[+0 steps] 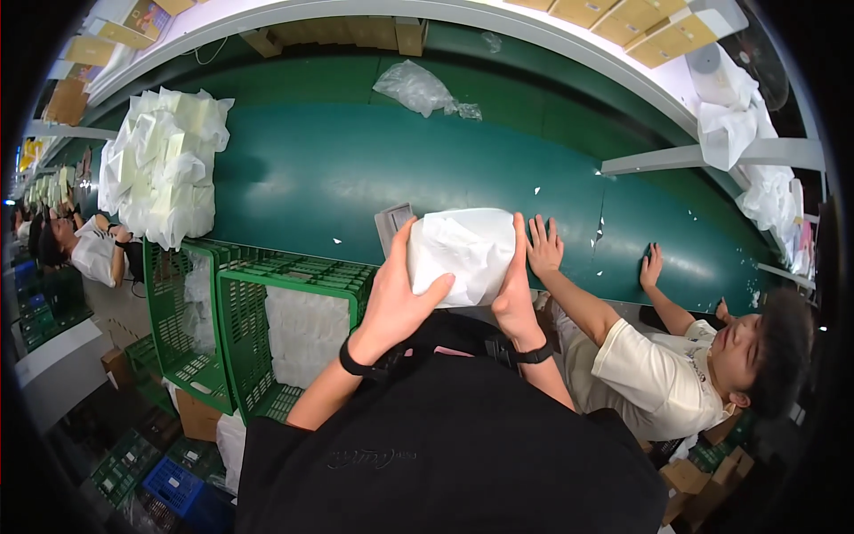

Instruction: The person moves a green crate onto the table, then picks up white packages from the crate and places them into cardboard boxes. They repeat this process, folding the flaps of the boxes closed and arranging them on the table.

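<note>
While both our hands, left (396, 298) and right (514, 289), clasp a white bagged bundle (463, 254), it hangs above the green conveyor (356, 169). Not set down yet; green crates (258, 329) hold more.

A long green surface (356, 169) carries a heap of white bags (162, 162) at its left end and a crumpled clear plastic bag (416, 87) near its far edge. Green plastic crates (245, 329) stand against the near edge. Cardboard boxes (640, 22) line the far side. A co-worker in a white shirt (654, 378) rests both palms on the surface's near right edge.
</note>
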Tool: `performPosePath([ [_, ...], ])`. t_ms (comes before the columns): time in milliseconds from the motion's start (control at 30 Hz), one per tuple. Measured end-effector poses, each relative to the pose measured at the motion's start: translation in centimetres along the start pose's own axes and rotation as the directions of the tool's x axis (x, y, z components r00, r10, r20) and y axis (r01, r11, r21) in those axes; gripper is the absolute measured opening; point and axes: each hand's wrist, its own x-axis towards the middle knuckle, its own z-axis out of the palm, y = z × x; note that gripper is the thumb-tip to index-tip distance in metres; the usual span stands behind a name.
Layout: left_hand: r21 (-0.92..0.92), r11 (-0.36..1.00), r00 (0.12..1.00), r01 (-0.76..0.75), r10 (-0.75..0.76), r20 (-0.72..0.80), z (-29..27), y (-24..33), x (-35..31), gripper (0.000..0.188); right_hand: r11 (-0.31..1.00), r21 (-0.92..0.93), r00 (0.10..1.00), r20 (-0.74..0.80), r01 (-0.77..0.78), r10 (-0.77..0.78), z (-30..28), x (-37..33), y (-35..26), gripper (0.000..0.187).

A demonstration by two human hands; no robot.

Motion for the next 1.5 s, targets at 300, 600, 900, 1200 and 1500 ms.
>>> performPosePath([
  [300, 0.141, 0.976, 0.986, -0.163, 0.166, -0.004, -3.3, -5.1, 0.6, 0.089, 0.939, -0.157, 0.943, -0.185, -0.306, 0.276, 3.4, 2.4, -1.2, 0.104],
  [600, 0.011, 0.963, 0.961, 0.268, -0.267, -0.073, -4.9, -14.3, 4.0, 0.075, 0.417, -0.908, 0.966, -0.073, 0.038, -0.248, 8.7, 5.5, 5.0, 0.07],
  [900, -0.062, 0.994, 0.971, 0.093, -0.104, -0.214, -1.9, -16.4, 3.2, 0.072, -0.176, -0.983, 0.996, 0.032, 0.047, 0.088, 13.8, 7.4, 6.0, 0.074],
  [1200, -0.169, 0.986, 1.0, -0.005, 0.005, 0.002, -4.8, -20.8, 2.8, 0.067, -0.292, -0.939, 0.981, 0.192, 0.184, 0.001, 10.8, 8.5, 14.7, 0.082],
  [1500, -0.078, 0.99, 0.981, -0.115, 0.125, 0.148, -3.2, -17.9, 7.4, 0.044, 0.197, -0.971, 0.989, -0.147, -0.137, -0.035, 4.5, 11.0, 11.3, 0.067],
])
